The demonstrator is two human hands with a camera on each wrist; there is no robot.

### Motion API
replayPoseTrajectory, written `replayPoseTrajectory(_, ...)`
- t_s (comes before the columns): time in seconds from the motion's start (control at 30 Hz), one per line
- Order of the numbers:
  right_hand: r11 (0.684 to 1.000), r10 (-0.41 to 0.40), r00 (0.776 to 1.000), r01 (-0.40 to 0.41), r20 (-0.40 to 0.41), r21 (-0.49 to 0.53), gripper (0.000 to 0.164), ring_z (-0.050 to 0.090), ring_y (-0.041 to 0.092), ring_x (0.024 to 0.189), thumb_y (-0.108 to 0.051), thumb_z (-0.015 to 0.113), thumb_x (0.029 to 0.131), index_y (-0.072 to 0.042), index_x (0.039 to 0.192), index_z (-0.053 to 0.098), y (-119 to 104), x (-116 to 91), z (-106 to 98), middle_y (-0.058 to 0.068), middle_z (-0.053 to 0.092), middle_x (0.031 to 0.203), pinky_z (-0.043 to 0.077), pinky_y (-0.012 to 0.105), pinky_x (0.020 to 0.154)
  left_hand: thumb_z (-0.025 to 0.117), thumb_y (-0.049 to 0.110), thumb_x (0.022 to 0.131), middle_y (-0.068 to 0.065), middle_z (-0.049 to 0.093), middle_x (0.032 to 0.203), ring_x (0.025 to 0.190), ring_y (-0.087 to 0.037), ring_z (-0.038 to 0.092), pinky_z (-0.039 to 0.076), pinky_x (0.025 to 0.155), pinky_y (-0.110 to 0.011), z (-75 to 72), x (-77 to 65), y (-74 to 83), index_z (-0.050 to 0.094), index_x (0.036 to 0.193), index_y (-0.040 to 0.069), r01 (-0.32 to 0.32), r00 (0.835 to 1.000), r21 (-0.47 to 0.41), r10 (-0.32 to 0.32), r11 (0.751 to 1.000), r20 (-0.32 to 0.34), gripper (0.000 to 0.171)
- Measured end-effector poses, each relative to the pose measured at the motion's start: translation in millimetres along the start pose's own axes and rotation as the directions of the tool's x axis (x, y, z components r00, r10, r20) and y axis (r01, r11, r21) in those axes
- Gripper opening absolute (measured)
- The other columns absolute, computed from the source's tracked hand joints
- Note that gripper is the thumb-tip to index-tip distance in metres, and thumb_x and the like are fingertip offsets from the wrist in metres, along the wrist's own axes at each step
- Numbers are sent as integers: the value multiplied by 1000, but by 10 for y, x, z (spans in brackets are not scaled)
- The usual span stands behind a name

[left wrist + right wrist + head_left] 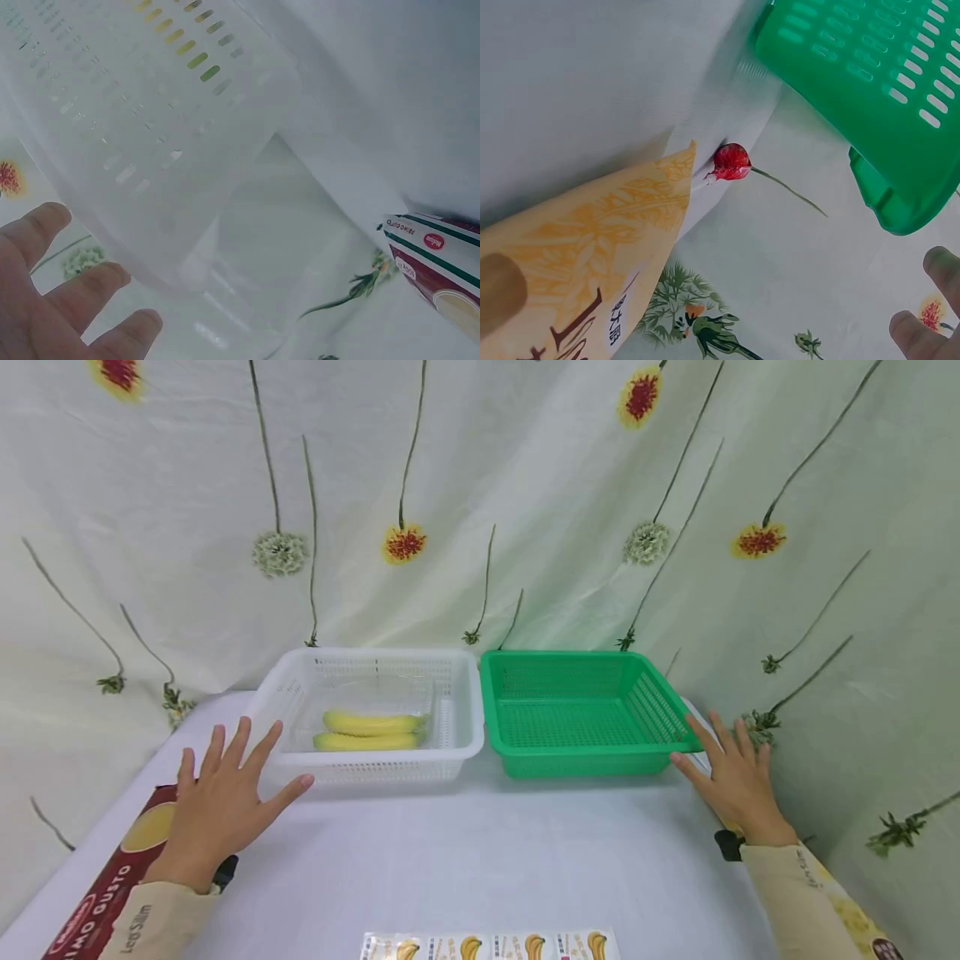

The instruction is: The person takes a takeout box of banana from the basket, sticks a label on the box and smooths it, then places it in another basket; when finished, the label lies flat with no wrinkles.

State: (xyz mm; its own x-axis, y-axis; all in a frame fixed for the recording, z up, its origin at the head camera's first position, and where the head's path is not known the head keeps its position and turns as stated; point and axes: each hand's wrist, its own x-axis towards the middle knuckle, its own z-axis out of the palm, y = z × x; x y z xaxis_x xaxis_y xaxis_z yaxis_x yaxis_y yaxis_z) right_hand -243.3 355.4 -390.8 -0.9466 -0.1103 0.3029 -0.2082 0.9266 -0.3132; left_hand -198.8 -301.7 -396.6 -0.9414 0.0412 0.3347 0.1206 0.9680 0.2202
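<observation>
My left hand (217,802) is held palm down with fingers spread, at the front left of a white basket (367,768). Inside that basket lie two yellow banana-shaped things (371,732) in clear packaging. On the other side, my right hand (738,781) has its fingers spread near the front right corner of a green basket (577,762). Neither hand holds anything. In the left wrist view, several fingertips (112,281) show near the white basket's rim. The right wrist view shows two fingertips (919,334) below the green basket's corner.
A dark red package (112,877) lies under the left forearm. Beside the right forearm is a yellow package (847,914), seen larger as a cream and yellow bag (592,232). A strip of banana-printed packets (502,946) lies at the front edge. Flowered cloth (465,485) hangs behind.
</observation>
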Motion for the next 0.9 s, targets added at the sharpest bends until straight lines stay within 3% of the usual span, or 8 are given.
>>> replayPoseTrajectory(0.27, 1000, 4, 1000, -4, -18, 23, 78, 3, 65, 157, -53, 52, 112, -6, 170, 29, 15, -14, -27, 35, 17, 173, -1, 87, 116, 55, 73, 101, -38, 17, 171, 158, -62, 4, -9, 123, -78, -20, 46, 11, 26, 171, 9, -6, 1000, -3, 6, 1000, -31, 99)
replayPoseTrajectory(0.47, 990, -44, 995, 55, -90, 129, 68, 24, 67, 149, -26, 68, 108, 9, 160, 40, -4, 0, -33, 42, 33, 162, 19, 84, 116, 57, 69, 102, -39, 19, 170, 157, -62, 10, -3, 123, -78, -15, 72, 36, 28, 170, 6, 6, 998, -43, -9, 999, -56, 97)
replayPoseTrajectory(0.57, 975, -22, 997, 37, -73, 219, 67, 32, 65, 147, -17, 70, 107, 10, 160, 40, -39, 32, -55, 42, 37, 160, 29, 82, 113, 58, 65, 104, -39, 19, 169, 156, -63, 15, 4, 123, -79, 1, 89, 43, 27, 170, 4, 28, 995, -91, -36, 996, -88, 94)
replayPoseTrajectory(0.73, 934, 49, 999, -52, 19, 354, 71, 28, 61, 152, -25, 64, 111, 3, 167, 31, -88, 90, -108, 37, 30, 168, 33, 81, 111, 65, 53, 105, -37, 22, 170, 156, -61, 19, 15, 117, -84, 0, 115, 47, 28, 170, 5, 59, 982, -218, -96, 974, -164, 89)
replayPoseTrajectory(0.9, 907, 2, 1000, 2, -8, 421, 66, 30, 59, 152, -19, 63, 111, 8, 164, 34, -95, 147, -135, 37, 35, 165, 29, 76, 118, 69, 48, 104, -35, 20, 173, 158, -60, 18, 14, 115, -87, -9, 153, 70, 28, 171, 5, 97, 973, -316, -157, 944, -170, 89)
